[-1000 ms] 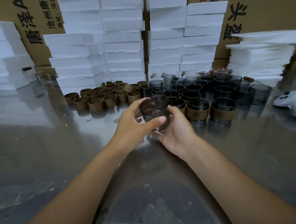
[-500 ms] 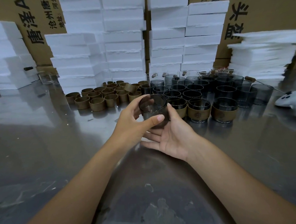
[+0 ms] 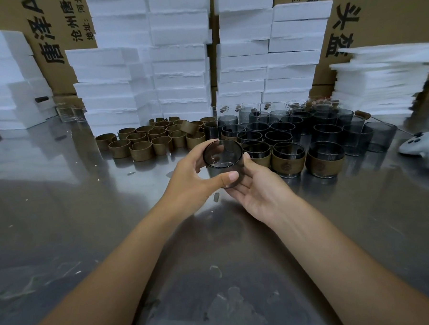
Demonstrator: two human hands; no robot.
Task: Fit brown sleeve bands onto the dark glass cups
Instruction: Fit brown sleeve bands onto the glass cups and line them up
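A bare dark glass cup (image 3: 222,159) is held above the steel table, its mouth tilted toward me. My left hand (image 3: 194,174) grips it, thumb across the near wall and fingers round the far side. My right hand (image 3: 258,187) lies palm up beneath and to the right of the cup, fingers straight and touching its base. Several loose brown sleeve bands (image 3: 140,151) stand in a cluster at the back left. Several dark cups (image 3: 281,131) stand behind, and three banded cups (image 3: 288,162) form the front row.
The steel table (image 3: 74,219) is shiny with small white crumbs. Stacks of white foam blocks (image 3: 178,64) and cardboard boxes (image 3: 387,16) wall off the back. A white game controller (image 3: 425,148) lies at the right edge. Clear glasses (image 3: 68,113) stand at the back left.
My right hand has opened from a grip round the cup to a flat palm under it. The cup has risen slightly and tilted more toward me in my left hand.
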